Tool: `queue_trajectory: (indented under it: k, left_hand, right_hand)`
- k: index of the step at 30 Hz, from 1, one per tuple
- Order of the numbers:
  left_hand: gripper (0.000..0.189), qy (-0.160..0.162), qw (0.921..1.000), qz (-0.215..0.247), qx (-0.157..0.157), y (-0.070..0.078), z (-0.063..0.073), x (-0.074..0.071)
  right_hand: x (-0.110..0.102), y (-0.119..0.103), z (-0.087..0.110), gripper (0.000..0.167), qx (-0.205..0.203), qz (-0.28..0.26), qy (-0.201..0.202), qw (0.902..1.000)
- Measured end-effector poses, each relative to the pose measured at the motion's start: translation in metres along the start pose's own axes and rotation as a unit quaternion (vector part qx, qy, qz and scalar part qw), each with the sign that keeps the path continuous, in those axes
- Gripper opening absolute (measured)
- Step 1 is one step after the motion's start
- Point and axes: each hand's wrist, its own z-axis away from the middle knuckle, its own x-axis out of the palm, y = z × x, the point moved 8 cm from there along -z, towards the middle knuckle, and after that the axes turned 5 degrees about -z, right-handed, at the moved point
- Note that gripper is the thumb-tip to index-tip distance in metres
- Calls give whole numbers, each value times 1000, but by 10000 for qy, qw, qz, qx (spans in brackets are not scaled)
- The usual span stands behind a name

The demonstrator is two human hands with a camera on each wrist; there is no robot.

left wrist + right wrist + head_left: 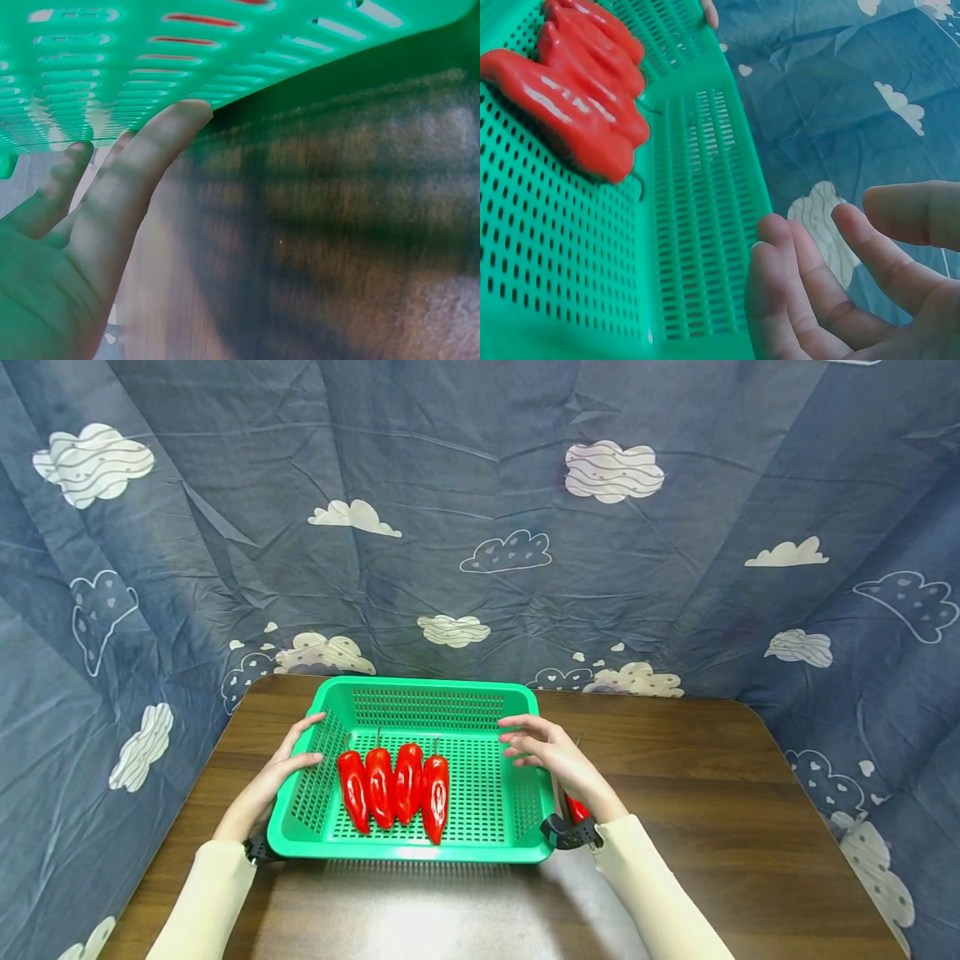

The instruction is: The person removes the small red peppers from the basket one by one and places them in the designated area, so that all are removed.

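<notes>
A green perforated plastic basket (480,793) holds several glossy red peppers (379,787), lying side by side in its left half with their thin stems pointing away. My left hand (279,770) is at the basket's left side, fingertips reaching over the rim. In the left wrist view its fingers are fairly straight, close against the slotted outer wall. Over the right rim hovers my right hand (557,758), fingers spread and loosely bent, holding nothing. In the right wrist view its fingertips (769,274) overlap the basket's edge.
Another red pepper (577,810) lies on the wooden table (675,777) right of the basket, partly hidden by my right wrist. A dark blue cloth (480,485) with cloud prints hangs behind the table and along both sides.
</notes>
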Motion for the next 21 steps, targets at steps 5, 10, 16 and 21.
queue_trajectory:
  k: [5,10,16,21]
  left_hand:
    - [64,-4,10000,33,-2,0,0,1]
    - [64,-12,10000,42,16,0,0,1]
    - [64,-14,10000,34,-1,1,1,0]
    - [65,-19,10000,36,-3,0,0,0]
  right_hand:
    - [9,-1,-7,39,86,-6,-67,9999]
    - [19,2,-16,39,105,-72,-162,9998]
    - [29,6,-25,38,172,-216,-158,9995]
    - [36,11,-30,36,220,-157,-170,9995]
